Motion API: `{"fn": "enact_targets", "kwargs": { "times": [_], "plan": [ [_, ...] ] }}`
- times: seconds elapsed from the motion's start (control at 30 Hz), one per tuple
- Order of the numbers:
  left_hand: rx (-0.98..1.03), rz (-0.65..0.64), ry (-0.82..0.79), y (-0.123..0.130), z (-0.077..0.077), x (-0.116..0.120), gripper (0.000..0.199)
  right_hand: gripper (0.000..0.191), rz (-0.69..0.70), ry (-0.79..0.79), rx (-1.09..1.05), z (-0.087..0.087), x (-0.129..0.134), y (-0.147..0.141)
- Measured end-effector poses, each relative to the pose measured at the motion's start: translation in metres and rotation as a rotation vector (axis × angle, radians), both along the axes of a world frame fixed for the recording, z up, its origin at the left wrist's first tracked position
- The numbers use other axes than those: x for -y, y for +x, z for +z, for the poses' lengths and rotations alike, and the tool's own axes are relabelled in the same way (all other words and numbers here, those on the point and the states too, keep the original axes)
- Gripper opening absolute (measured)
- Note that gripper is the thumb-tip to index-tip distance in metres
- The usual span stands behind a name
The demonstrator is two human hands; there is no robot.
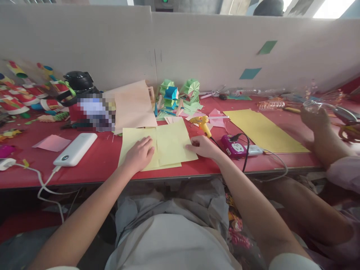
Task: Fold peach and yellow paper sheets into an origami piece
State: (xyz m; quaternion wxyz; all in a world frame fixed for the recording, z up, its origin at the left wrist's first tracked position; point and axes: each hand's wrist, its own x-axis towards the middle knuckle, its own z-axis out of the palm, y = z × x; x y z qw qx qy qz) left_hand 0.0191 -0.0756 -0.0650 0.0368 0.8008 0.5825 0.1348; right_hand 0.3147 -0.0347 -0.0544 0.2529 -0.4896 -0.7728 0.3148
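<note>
Two overlapping pale yellow sheets of paper lie in front of me on the red table. My left hand rests on the left part of the paper, fingers stretched out and pressing on it. At the right edge, my right hand pinches the upper sheet between thumb and curled fingers; that sheet sits slightly askew over the lower one. Just behind my right hand is a yellow glue gun. A purple power socket with a black plug stands to its right.
A white power bank with its cable and a pink paper lie left. Behind are green folded-paper pieces, brown card and a black-lidded bottle. Right, beyond yellow card, a co-worker's hand handles clear plastic and scissors.
</note>
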Motion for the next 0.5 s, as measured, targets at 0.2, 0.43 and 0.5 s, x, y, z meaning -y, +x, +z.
{"fn": "enact_targets", "kwargs": {
  "times": [0.2, 0.43, 0.5],
  "plan": [
    [0.007, 0.008, -0.010, 0.0002, 0.0004, 0.0005, 0.053, 0.047, 0.006, -0.005, -0.033, -0.0023, -0.0007, 0.0020],
    [0.014, 0.005, -0.007, -0.0008, -0.0007, -0.0002, 0.054, 0.047, 0.027, -0.046, -0.093, -0.0034, 0.0001, 0.0033],
    [0.017, 0.003, -0.004, -0.0009, -0.0010, -0.0003, 0.053, 0.046, 0.025, -0.046, -0.098, -0.0033, 0.0001, 0.0038]
  ]
}}
